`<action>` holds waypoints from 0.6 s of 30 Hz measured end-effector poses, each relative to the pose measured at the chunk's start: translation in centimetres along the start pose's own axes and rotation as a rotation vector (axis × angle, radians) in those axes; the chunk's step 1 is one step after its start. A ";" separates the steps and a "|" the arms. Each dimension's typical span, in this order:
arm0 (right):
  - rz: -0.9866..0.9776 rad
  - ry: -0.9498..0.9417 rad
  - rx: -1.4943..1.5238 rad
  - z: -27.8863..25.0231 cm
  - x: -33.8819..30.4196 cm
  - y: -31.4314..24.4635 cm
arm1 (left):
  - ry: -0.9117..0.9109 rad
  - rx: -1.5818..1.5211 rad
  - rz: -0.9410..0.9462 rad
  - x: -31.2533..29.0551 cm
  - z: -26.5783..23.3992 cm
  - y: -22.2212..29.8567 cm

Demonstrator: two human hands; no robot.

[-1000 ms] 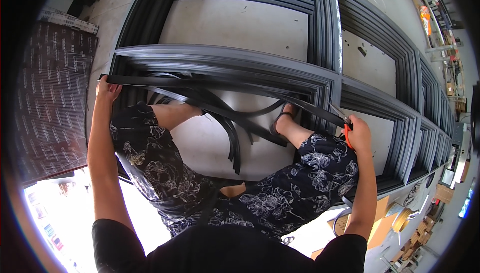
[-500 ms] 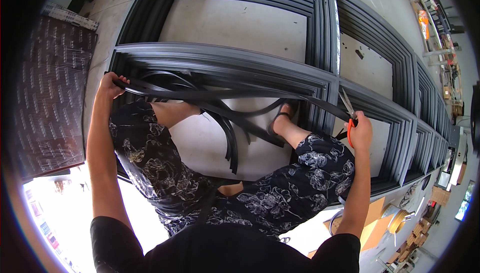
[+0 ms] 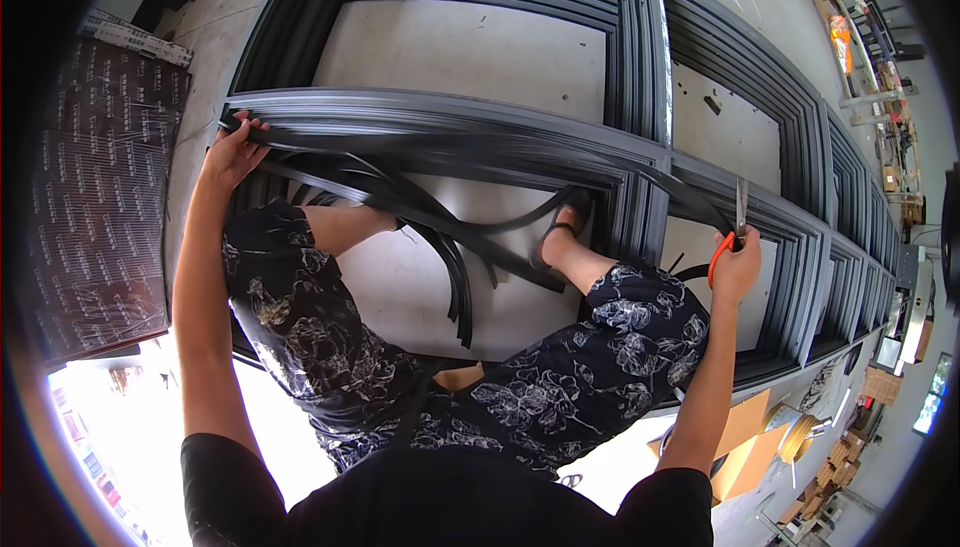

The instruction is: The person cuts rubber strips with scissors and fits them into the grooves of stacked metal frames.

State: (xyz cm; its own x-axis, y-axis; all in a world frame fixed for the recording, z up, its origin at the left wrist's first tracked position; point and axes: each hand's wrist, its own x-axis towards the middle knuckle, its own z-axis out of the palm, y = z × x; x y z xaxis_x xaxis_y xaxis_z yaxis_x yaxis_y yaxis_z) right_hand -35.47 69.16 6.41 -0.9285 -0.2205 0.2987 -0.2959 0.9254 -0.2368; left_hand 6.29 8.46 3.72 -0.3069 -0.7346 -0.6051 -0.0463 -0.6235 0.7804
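A long flat black strip (image 3: 400,147), slightly blurred, stretches between my two hands over the dark grey metal frames (image 3: 450,113). On the left, my left hand (image 3: 233,153) is closed on one end of it, close to a frame corner. My right hand (image 3: 737,267) grips a pair of scissors (image 3: 741,209) with orange handles, blades pointing away from me. The strip's other end reaches into that same hand. More loose black strips (image 3: 460,292) hang and curl across the frame opening between my legs.
My feet, one in a dark shoe (image 3: 575,215), stand inside a frame opening. Nested frames extend away to the right. A dark brown printed stack (image 3: 110,187) lies at left. Cardboard (image 3: 745,457) and a yellow spool (image 3: 800,437) are at lower right, shelving (image 3: 870,77) at far right.
Both hands have moved: the left a little up and right, the right further right and slightly down. The strip has risen over the frame bar, and the scissors now point more upright.
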 end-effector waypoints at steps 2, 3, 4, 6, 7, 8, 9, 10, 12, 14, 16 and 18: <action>0.041 0.000 -0.005 -0.1 0.0 -0.1 | -0.003 0.026 0.012 -0.1 0.8 0.0; 0.028 0.008 -0.012 -0.2 -0.1 -0.2 | -0.006 0.051 0.024 0.1 1.0 0.1; 0.014 0.016 -0.019 -0.2 -0.1 -0.3 | -0.007 0.051 0.024 0.6 1.0 0.0; 0.000 0.007 -0.012 0.0 0.0 -0.5 | -0.139 0.145 0.119 2.1 0.4 -0.1; -0.012 -0.001 -0.009 0.0 0.0 -0.5 | -0.140 0.143 0.118 2.9 0.4 0.0; -0.013 0.001 -0.014 0.1 0.0 -0.2 | -0.110 0.141 0.085 3.9 0.6 0.1; -0.017 0.018 0.002 0.4 0.1 0.1 | -0.077 0.140 0.055 4.8 0.6 0.3; -0.021 0.034 0.018 0.5 0.2 0.2 | -0.093 0.075 0.068 5.7 0.3 0.6; 0.013 0.042 0.036 0.8 0.4 -0.2 | -0.076 -0.019 0.024 8.0 -1.4 2.1; 0.057 0.061 0.021 0.5 0.5 0.4 | 0.105 -0.306 0.002 7.5 2.4 1.9; 0.080 0.050 0.032 1.0 0.8 0.7 | 0.154 -0.412 -0.008 7.6 3.6 2.7; 0.069 0.050 0.036 1.4 1.1 1.0 | 0.141 -0.534 -0.066 8.6 4.4 3.0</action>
State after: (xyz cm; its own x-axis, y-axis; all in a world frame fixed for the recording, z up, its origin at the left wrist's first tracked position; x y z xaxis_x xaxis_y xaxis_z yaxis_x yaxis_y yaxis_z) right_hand -37.06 69.39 5.17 -0.9349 -0.1405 0.3258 -0.2406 0.9260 -0.2910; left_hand -0.67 1.46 1.61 -0.1874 -0.6954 -0.6938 0.4384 -0.6912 0.5744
